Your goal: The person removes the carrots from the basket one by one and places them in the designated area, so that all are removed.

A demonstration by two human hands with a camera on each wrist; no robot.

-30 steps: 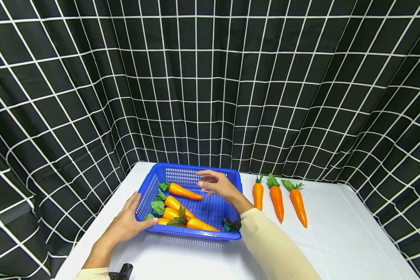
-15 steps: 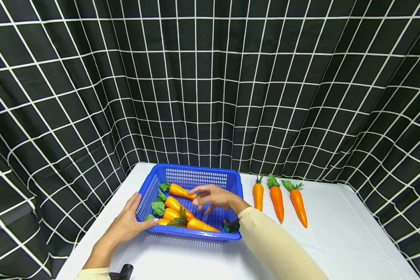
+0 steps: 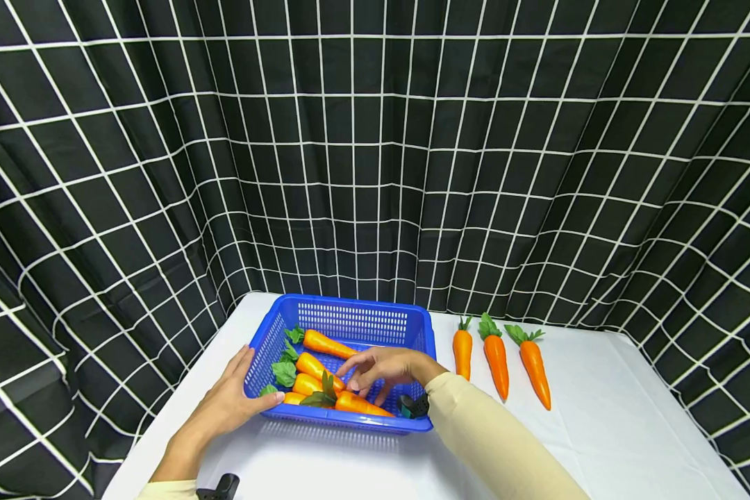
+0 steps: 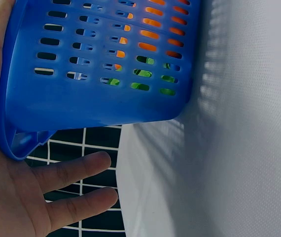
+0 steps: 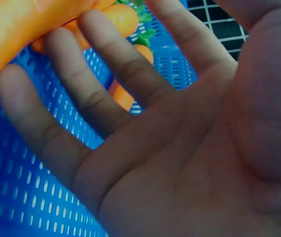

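The left hand, fingers flat, braces the blue basket against sliding. The right hand, released, reaches a carrot, apparently touching it.

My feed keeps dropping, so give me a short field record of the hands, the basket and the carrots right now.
left hand: open, palm and thumb against the near left corner of the blue basket
right hand: open, inside the basket, fingers reaching onto the nearest carrot; not closed round it
carrots in basket: four show, leaves toward the left
carrots on table: three in a row right of the basket, leaves pointing away
surface: white table
backdrop: black grid-patterned curtain
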